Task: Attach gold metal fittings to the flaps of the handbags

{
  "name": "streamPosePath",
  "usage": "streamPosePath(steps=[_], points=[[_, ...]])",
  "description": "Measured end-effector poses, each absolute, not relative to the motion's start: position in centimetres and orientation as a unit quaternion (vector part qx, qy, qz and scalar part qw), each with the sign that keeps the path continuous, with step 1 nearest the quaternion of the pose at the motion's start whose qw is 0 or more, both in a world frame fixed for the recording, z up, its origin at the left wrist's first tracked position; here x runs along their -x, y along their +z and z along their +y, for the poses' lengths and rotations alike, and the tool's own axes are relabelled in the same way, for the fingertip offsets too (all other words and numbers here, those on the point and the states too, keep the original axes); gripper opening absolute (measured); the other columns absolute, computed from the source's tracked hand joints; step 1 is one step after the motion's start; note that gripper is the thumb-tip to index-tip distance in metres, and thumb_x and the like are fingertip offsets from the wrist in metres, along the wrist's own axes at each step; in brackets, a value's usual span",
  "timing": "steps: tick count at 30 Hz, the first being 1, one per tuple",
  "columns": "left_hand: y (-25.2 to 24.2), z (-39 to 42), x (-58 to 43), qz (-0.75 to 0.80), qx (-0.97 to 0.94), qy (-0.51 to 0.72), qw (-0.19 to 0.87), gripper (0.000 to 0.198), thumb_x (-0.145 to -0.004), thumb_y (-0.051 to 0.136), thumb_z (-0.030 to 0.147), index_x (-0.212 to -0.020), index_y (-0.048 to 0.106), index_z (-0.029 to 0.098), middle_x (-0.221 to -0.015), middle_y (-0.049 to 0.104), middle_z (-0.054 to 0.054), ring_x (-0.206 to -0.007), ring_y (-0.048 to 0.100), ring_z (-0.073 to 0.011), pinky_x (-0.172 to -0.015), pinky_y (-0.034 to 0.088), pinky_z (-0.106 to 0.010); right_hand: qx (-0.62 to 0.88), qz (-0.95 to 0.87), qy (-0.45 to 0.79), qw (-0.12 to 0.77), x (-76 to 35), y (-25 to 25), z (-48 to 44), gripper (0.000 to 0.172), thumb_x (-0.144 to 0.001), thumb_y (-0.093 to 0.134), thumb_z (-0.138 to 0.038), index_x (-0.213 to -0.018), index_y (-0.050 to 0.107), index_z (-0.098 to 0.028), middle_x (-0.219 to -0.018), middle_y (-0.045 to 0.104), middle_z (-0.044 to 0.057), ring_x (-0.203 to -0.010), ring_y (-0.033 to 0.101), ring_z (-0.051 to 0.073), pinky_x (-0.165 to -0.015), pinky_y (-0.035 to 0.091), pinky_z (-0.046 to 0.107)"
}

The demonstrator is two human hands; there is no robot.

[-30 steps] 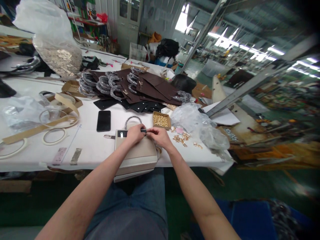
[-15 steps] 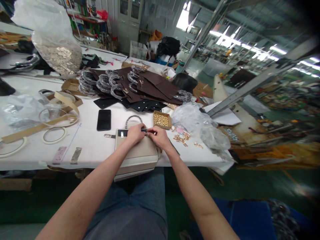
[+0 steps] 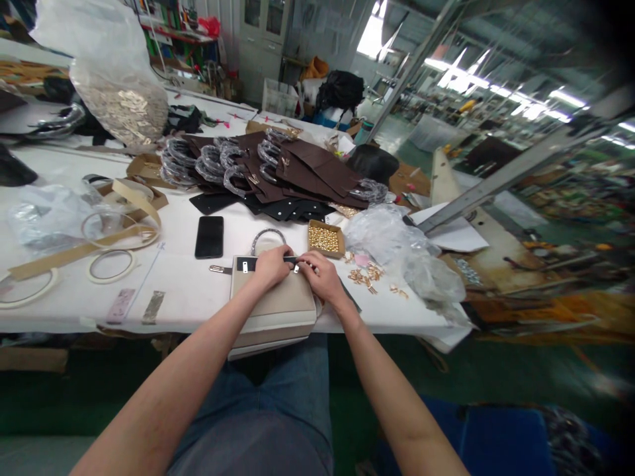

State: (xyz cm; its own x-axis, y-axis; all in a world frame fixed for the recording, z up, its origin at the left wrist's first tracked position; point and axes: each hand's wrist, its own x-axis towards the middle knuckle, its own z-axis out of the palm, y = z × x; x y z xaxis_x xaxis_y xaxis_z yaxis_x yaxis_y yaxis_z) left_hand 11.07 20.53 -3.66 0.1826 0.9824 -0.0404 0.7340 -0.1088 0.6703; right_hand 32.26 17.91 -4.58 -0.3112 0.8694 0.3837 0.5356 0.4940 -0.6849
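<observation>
A beige handbag (image 3: 270,301) rests at the table's front edge, partly over my lap. A black strap (image 3: 240,264) with small silver metal plates (image 3: 245,267) crosses its top, and a ring-shaped wrapped handle (image 3: 268,233) stands behind. My left hand (image 3: 272,266) is closed on the strap near its middle. Fingertips of my right hand (image 3: 322,274) are pinched together at the strap's right end, beside another silver plate (image 3: 296,268); what they hold is too small to make out. A strap end with a metal fitting (image 3: 219,269) sticks out at the bag's left.
A box of gold studs (image 3: 325,238) and loose gold pieces (image 3: 366,276) lie right of the bag, near crumpled plastic (image 3: 391,238). A phone (image 3: 209,237) and tape rolls (image 3: 110,266) are left. Brown bag panels (image 3: 307,168) with wrapped handles are piled behind.
My right hand has drawn slightly away from my left, and the silver plate at the strap's right end now shows between them. The left hand keeps its place on the strap.
</observation>
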Motion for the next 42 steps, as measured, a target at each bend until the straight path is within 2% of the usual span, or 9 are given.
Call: streamPosePath(steps=[3, 4, 8, 15, 26, 31, 33, 39, 42], points=[[-3.7, 20.6, -11.1, 0.605, -0.711, 0.212, 0.288, 0.025, -0.095, 0.080, 0.026, -0.120, 0.081, 0.028, -0.115, 0.086, -0.008, -0.106, 0.077, -0.0308, -0.095, 0.054, -0.037, 0.475, -0.759, 0.230, 0.382, -32.8, -4.8, 17.6, 0.048, -0.103, 0.084, -0.042, -0.148, 0.074, -0.029, -0.139, 0.071, 0.011, -0.103, 0.073, 0.028, -0.091, 0.065, 0.044], [-3.7, 20.6, -11.1, 0.604, -0.712, 0.211, 0.288, 0.025, -0.095, 0.080, 0.026, -0.120, 0.081, 0.028, -0.115, 0.086, -0.008, -0.106, 0.077, -0.0307, -0.095, 0.054, -0.037, 0.478, -0.759, 0.228, 0.378, -32.9, -4.9, 17.6, 0.048, -0.101, 0.087, -0.043, -0.145, 0.076, -0.029, -0.140, 0.070, 0.011, -0.107, 0.073, 0.029, -0.093, 0.065, 0.045], [-3.9, 20.6, -11.1, 0.598, -0.717, 0.216, 0.284, 0.025, -0.095, 0.078, 0.025, -0.120, 0.080, 0.028, -0.115, 0.086, -0.008, -0.107, 0.077, -0.0303, -0.093, 0.054, -0.037, 0.475, -0.776, 0.208, 0.359, -32.8, -4.8, 17.5, 0.021, -0.102, 0.084, -0.039, -0.122, 0.085, -0.029, -0.133, 0.071, 0.010, -0.123, 0.071, 0.032, -0.109, 0.061, 0.048], [-4.4, 20.6, -11.1, 0.591, -0.726, 0.223, 0.273, 0.028, -0.096, 0.077, 0.024, -0.124, 0.080, 0.029, -0.117, 0.086, -0.009, -0.110, 0.077, -0.0312, -0.098, 0.054, -0.038, 0.433, -0.803, 0.198, 0.357, -32.3, -4.4, 17.7, 0.020, -0.108, 0.076, -0.031, -0.127, 0.081, -0.030, -0.143, 0.073, 0.010, -0.134, 0.067, 0.034, -0.119, 0.053, 0.052], [-4.3, 20.5, -11.1, 0.592, -0.722, 0.222, 0.279, 0.027, -0.098, 0.078, 0.025, -0.124, 0.081, 0.029, -0.118, 0.085, -0.009, -0.112, 0.077, -0.0320, -0.101, 0.054, -0.039, 0.432, -0.803, 0.205, 0.356, -32.4, -5.4, 17.4, 0.014, -0.111, 0.070, -0.030, -0.123, 0.075, -0.028, -0.126, 0.078, 0.010, -0.122, 0.068, 0.034, -0.111, 0.054, 0.051], [-4.1, 20.5, -11.2, 0.601, -0.719, 0.214, 0.276, 0.032, -0.096, 0.079, 0.024, -0.128, 0.079, 0.029, -0.119, 0.085, -0.008, -0.112, 0.077, -0.0327, -0.102, 0.054, -0.040, 0.436, -0.797, 0.235, 0.345, -32.8, -5.7, 18.1, 0.041, -0.107, 0.073, -0.027, -0.147, 0.065, -0.028, -0.133, 0.074, 0.010, -0.118, 0.069, 0.031, -0.106, 0.056, 0.046], [-4.1, 20.5, -11.2, 0.603, -0.715, 0.215, 0.280, 0.033, -0.096, 0.079, 0.024, -0.128, 0.079, 0.029, -0.121, 0.085, -0.009, -0.113, 0.077, -0.0328, -0.101, 0.054, -0.040, 0.432, -0.794, 0.250, 0.346, -32.8, -5.8, 18.2, 0.046, -0.106, 0.071, -0.026, -0.151, 0.062, -0.028, -0.135, 0.073, 0.010, -0.120, 0.069, 0.030, -0.108, 0.056, 0.046], [-4.4, 20.6, -11.1, 0.595, -0.716, 0.226, 0.287, 0.030, -0.095, 0.080, 0.024, -0.125, 0.081, 0.029, -0.121, 0.086, -0.008, -0.112, 0.077, -0.0323, -0.100, 0.055, -0.039, 0.450, -0.780, 0.251, 0.354, -32.5, -5.8, 17.9, 0.039, -0.105, 0.071, -0.026, -0.143, 0.064, -0.028, -0.131, 0.074, 0.009, -0.118, 0.069, 0.030, -0.107, 0.057, 0.045], [-4.6, 20.7, -11.1, 0.593, -0.715, 0.230, 0.291, 0.029, -0.095, 0.080, 0.024, -0.123, 0.081, 0.029, -0.120, 0.086, -0.007, -0.113, 0.077, -0.0318, -0.101, 0.054, -0.038, 0.443, -0.788, 0.233, 0.359, -32.3, -5.6, 17.5, 0.019, -0.107, 0.070, -0.027, -0.126, 0.069, -0.028, -0.125, 0.075, 0.009, -0.117, 0.069, 0.031, -0.108, 0.056, 0.047]])
